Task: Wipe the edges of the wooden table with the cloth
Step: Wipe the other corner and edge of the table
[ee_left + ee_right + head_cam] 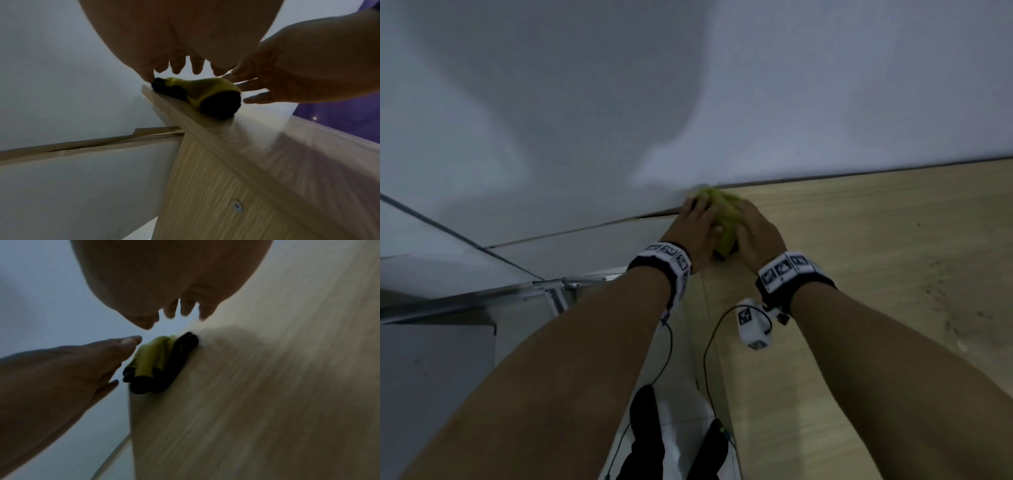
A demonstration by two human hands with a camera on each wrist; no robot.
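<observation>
Cloth (724,219), yellow-green w/ black parts, lies bunched on the far left corner of the wooden table (876,274), right at the edge where the top meets the white wall (585,102). Both hands sit over it, side by side. Left hand (697,229) is on the left side of the cloth, at the table's left edge; fingers (176,68) fairly straight and spread, tips above the cloth in the left wrist view. Can't tell if they grip it or just touch. Right hand (756,233) is on the cloth's right side, over the tabletop; fingers (186,309) loosely extended, nothing plainly clutched in the right wrist view. Both wrists wear black bands w/ white marker tags (667,255), cables hanging down. No containers in sight.
</observation>
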